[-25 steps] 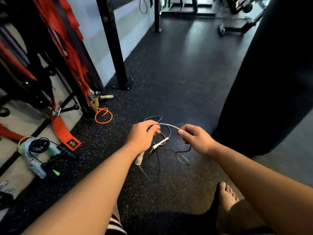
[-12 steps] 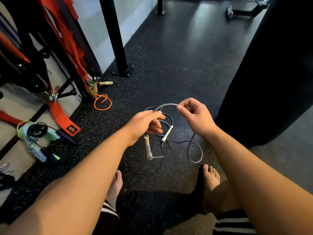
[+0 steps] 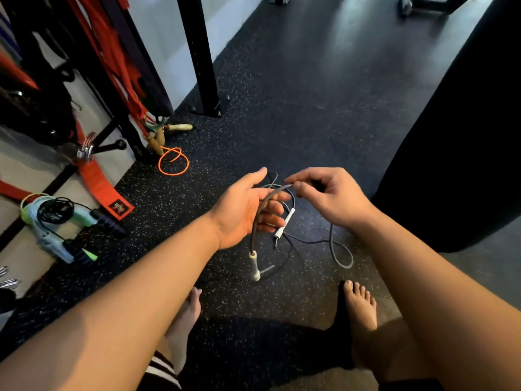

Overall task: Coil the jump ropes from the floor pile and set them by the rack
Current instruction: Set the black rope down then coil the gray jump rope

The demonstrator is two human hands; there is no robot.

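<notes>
The right hand point(image 3: 329, 196) pinches the dark jump rope point(image 3: 258, 213) between thumb and forefinger. The left hand point(image 3: 242, 210) is spread with its palm turned up, and the cord lies across its fingers. The rope's handle point(image 3: 253, 266) hangs below the left hand, over the tangled pile point(image 3: 310, 241) on the speckled floor point(image 3: 310, 108), well apart from the rack point(image 3: 197, 52).

Speckled black floor point(image 3: 282, 108) bears an orange rope coil point(image 3: 172, 174), loose grey rope point(image 3: 332, 241), wooden handles point(image 3: 177, 127).
</notes>
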